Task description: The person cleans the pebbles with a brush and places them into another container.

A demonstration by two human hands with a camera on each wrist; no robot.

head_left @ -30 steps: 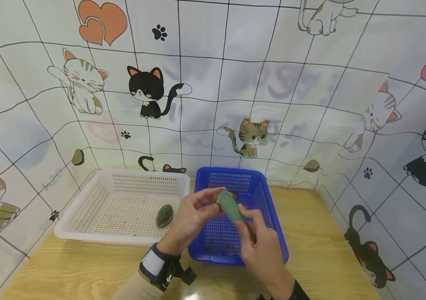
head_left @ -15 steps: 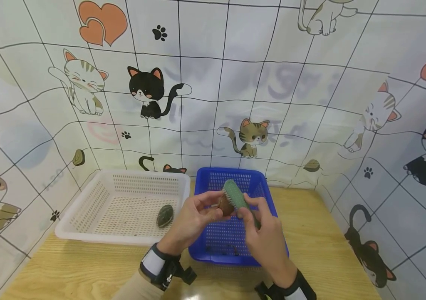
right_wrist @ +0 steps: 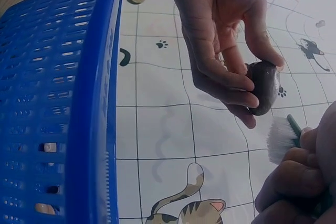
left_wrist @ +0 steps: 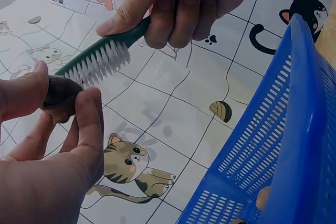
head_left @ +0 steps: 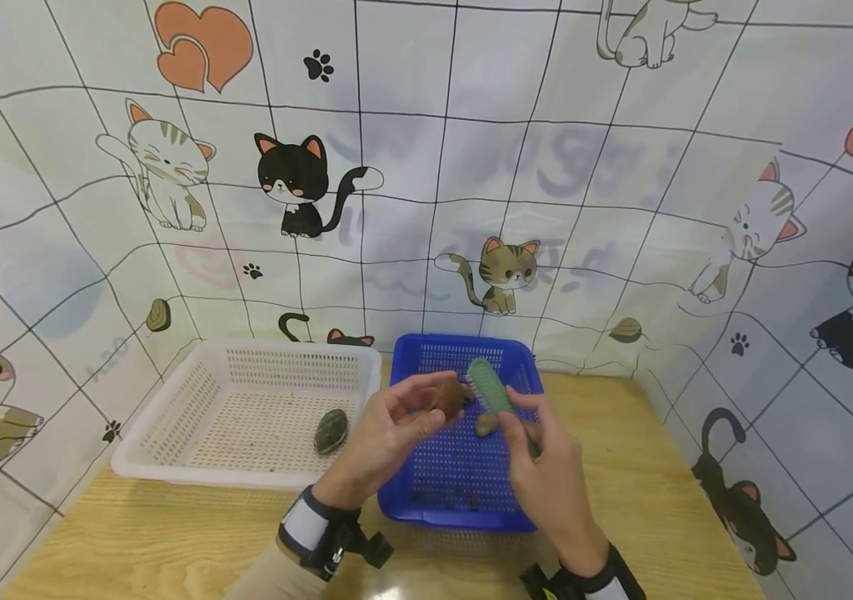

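My left hand (head_left: 385, 437) pinches a rounded brown clam (head_left: 451, 398) between thumb and fingers, above the blue basket (head_left: 456, 523). In the right wrist view the clam's shell (right_wrist: 266, 86) looks dark and smooth. To its right, my right hand (head_left: 550, 471) grips a green brush (head_left: 491, 387) by the handle, thumb laid along its back. White bristles (left_wrist: 102, 64) face the clam; a small gap separates them in the right wrist view. Beneath the brush, a small tan rounded piece (head_left: 486, 424) lies in the blue basket.
A white basket (head_left: 239, 479) stands left of the blue one, with a dark green clam (head_left: 331, 431) near its right side. Dark crumbs (head_left: 464, 500) lie on the blue basket's floor. Both baskets rest on a wooden table (head_left: 644, 500), before a cat-print sheet (head_left: 396, 167).
The brush has moved off the clam to the right with my right hand, uncovering the clam and the tan piece below. My left hand stays nearly in place, with the clam turned somewhat.
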